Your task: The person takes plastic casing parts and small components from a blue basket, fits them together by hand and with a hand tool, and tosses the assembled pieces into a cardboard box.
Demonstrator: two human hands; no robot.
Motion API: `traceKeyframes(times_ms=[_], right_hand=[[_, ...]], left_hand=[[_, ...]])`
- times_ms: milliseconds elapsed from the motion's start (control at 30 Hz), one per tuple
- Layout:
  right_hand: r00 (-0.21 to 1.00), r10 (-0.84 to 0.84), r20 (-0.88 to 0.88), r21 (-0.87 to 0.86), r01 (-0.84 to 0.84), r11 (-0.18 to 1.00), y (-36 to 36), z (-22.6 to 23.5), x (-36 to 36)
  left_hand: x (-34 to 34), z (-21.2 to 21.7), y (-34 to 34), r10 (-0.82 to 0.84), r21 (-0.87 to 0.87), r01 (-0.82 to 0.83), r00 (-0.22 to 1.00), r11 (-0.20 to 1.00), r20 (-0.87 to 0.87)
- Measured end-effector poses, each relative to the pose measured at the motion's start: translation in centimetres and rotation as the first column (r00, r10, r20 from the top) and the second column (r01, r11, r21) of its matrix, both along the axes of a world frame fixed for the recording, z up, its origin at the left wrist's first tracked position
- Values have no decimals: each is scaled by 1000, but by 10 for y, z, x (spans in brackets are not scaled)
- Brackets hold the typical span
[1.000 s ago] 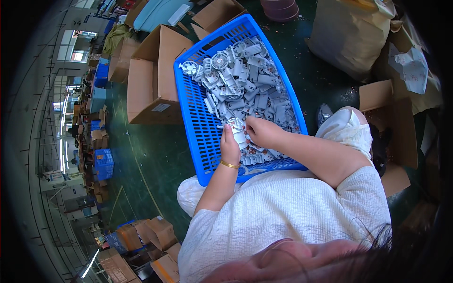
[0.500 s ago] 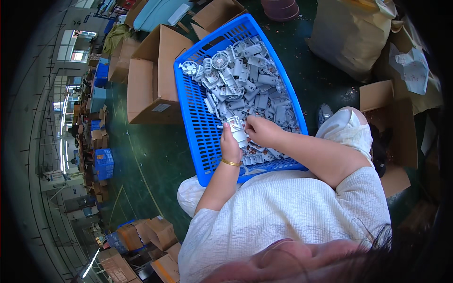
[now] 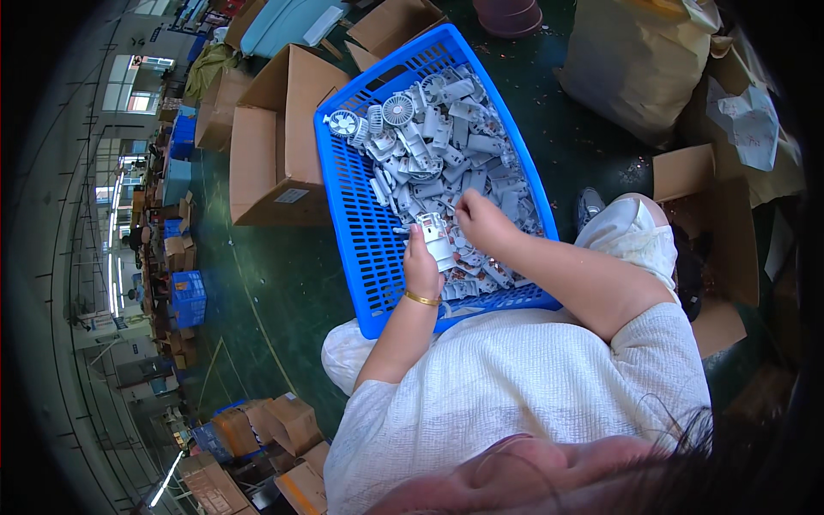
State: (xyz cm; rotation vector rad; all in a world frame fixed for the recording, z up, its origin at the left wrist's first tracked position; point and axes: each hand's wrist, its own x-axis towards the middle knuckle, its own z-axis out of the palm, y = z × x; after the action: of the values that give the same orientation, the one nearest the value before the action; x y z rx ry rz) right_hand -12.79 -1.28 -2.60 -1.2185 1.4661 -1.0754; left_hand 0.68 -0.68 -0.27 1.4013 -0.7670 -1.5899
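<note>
My left hand [image 3: 421, 268] is closed around a white plastic housing [image 3: 437, 242], seemingly a small fan's handle casing, with its hollow side up. Just above and right of it, my right hand [image 3: 482, 221] is pinched closed. A thin greyish bit sticks out from its fingertips, too small to name. Both hands are over a blue plastic basket [image 3: 347, 249] heaped with grey and white plastic casings [image 3: 429, 163]. Among them, a round fan grille [image 3: 398, 110] and a white fan blade wheel [image 3: 343, 124] lie at the far left.
An open cardboard box [image 3: 279, 146] stands left of the basket. At the far right are a large pale sack [image 3: 635, 69] and another open carton [image 3: 725, 223]. A round brownish tub [image 3: 508, 15] sits on the green floor [image 3: 257, 283] beyond the basket.
My right hand has moved away from the housing, upward and to the right, a thin bit now showing at its fingertips. The housing has turned slightly in my left hand, its hollow side showing more.
</note>
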Motion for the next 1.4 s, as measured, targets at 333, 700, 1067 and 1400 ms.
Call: traceKeyframes(times_ms=[333, 700, 1067, 1400], right_hand=[[963, 261, -75, 47, -258, 965, 11, 22, -3], [986, 158, -58, 153, -148, 977, 7, 7, -8], [985, 174, 8, 217, -171, 961, 1, -2, -5], [807, -276, 523, 412, 44, 910, -14, -5, -27]], left_hand=[[24, -30, -13, 24, -350, 148, 897, 925, 441], [68, -49, -54, 250, -347, 648, 241, 678, 938], [146, 91, -235, 645, -464, -564, 764, 682, 19], [106, -186, -147, -291, 85, 670, 201, 737, 936]])
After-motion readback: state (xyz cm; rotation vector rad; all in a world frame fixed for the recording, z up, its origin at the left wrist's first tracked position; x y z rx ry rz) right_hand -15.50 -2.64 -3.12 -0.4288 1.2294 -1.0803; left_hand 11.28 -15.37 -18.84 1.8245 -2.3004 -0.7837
